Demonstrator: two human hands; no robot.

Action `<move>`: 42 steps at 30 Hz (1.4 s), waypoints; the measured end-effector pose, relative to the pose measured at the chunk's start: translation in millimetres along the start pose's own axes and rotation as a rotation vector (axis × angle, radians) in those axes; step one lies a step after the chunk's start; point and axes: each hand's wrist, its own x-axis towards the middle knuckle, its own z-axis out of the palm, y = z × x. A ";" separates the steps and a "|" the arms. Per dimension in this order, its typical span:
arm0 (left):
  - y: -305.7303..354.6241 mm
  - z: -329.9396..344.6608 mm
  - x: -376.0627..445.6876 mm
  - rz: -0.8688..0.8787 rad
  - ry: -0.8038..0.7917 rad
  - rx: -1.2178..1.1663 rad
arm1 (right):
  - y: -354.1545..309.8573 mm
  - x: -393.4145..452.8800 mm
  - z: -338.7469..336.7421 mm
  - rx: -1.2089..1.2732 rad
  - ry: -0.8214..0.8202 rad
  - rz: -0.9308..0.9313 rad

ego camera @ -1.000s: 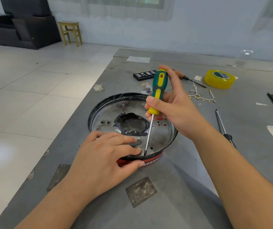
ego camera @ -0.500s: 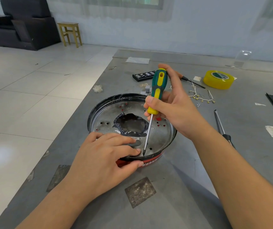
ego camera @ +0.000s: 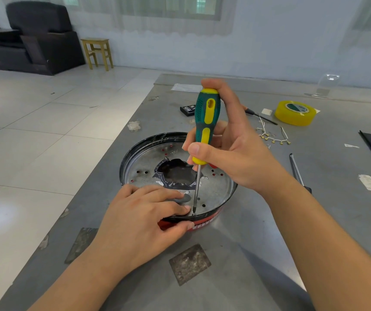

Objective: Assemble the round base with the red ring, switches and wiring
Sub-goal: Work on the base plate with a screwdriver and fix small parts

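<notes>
The round metal base [ego camera: 148,162] lies on the grey table, black rim up, with a jagged hole in its middle and a red ring [ego camera: 202,225] showing under its near edge. My left hand [ego camera: 144,216] grips the near rim, fingers inside on the plate, thumb outside on the red ring. My right hand [ego camera: 231,153] holds a green-and-yellow screwdriver [ego camera: 206,122] nearly upright. Its tip [ego camera: 194,212] stands on the plate just inside the near rim, beside my left fingertips. A bundle of white wiring with brass terminals [ego camera: 272,136] lies behind my right hand.
A yellow tape roll [ego camera: 294,112] sits at the back right. A second screwdriver [ego camera: 298,171] lies right of my right wrist, another thin tool [ego camera: 261,115] near the tape. A black bit case [ego camera: 188,108] lies behind the base. The table's left edge drops to tiled floor.
The screwdriver handle has turned slightly in my right hand and stands a bit more upright. My left hand and the base have stayed where they were.
</notes>
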 end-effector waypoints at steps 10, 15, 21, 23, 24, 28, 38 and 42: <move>0.3 0.6 -0.1 -0.001 0.007 0.009 | -14.6 -3.7 -3.4 -0.128 0.001 -0.007; 0.9 1.1 -0.3 -0.005 0.015 0.012 | -23.4 -4.2 -1.2 -0.279 0.026 -0.059; 3.4 1.4 -0.3 0.007 0.045 0.003 | -26.0 -5.3 6.1 -0.549 0.166 -0.160; 3.8 1.2 0.2 0.008 0.046 0.006 | -26.7 -5.9 9.2 -0.640 0.195 -0.182; 3.9 1.0 0.2 0.007 0.046 0.004 | -27.6 -6.1 9.4 -0.667 0.188 -0.199; 4.3 0.4 -0.5 0.019 0.049 0.012 | -37.0 -7.0 7.4 -0.541 0.096 -0.184; 4.9 0.7 0.6 0.027 0.066 0.023 | -45.8 3.3 19.4 -0.792 0.281 -0.151; 4.8 0.5 0.9 0.000 0.042 0.033 | -55.7 7.3 15.0 -0.809 0.164 -0.081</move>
